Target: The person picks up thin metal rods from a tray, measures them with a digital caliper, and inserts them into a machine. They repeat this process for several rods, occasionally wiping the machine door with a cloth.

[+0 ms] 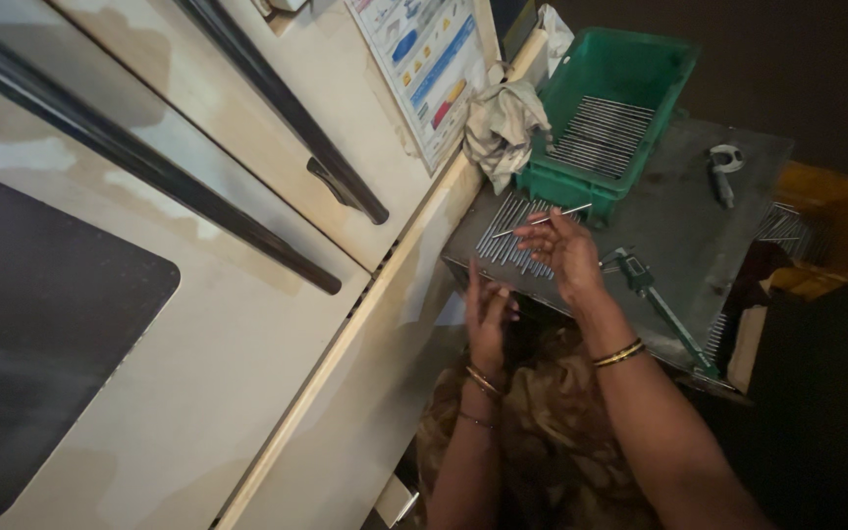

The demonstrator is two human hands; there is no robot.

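Right hand: the right hand is held above the near edge of the grey metal work table, fingers curled; a thin silver metal rod is pinched between the fingertips and sticks out towards the left and right of them.
Left hand: the left hand is raised just below the table's near-left corner, fingers loosely spread with nothing seen in it; whether anything is touched cannot be told.
Held rod: it is lifted clear, just above the flat row of loose silver metal rods laid side by side on the table's left part.
Green tray: a green plastic crate is set at the far side of the table, with more thin rods stacked on its floor.
Cloth: a crumpled pale rag is draped just beside the crate's left wall.
Measuring tool: a long metal sliding caliper is laid on the table right of the right hand, near the front edge.
Other items: a small grey metal fitting is seen on the table's far right; a yellow box with further rods is placed beside the table's right edge.
Wrists: gold bangles are worn on both wrists.
Left of scene: a large cream machine panel with black bars is seen.
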